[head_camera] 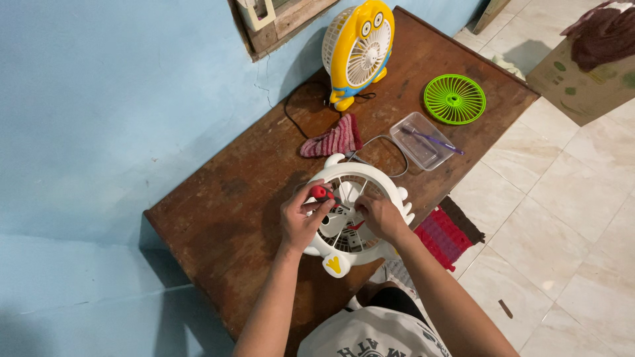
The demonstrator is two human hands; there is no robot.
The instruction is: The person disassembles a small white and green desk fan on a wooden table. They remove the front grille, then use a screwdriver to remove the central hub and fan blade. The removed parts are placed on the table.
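Observation:
A small white fan body point(380, 180) with ear-like bumps and yellow feet lies flat on the brown wooden table point(218, 198), its front grille off and its inner parts showing. My left hand point(301, 218) grips a screwdriver with a red handle point(322, 193) and holds it over the fan's middle. My right hand point(380, 217) rests on the right inside of the fan, fingers curled at the hub; whether it holds something small there, I cannot tell.
A yellow and white fan point(358, 45) stands upright at the back by the blue wall. A green round grille point(454, 99), a clear plastic tray point(419, 140) with a purple tool, and a striped red cloth point(334, 141) lie on the table. Tiled floor and a red mat point(444, 237) are to the right.

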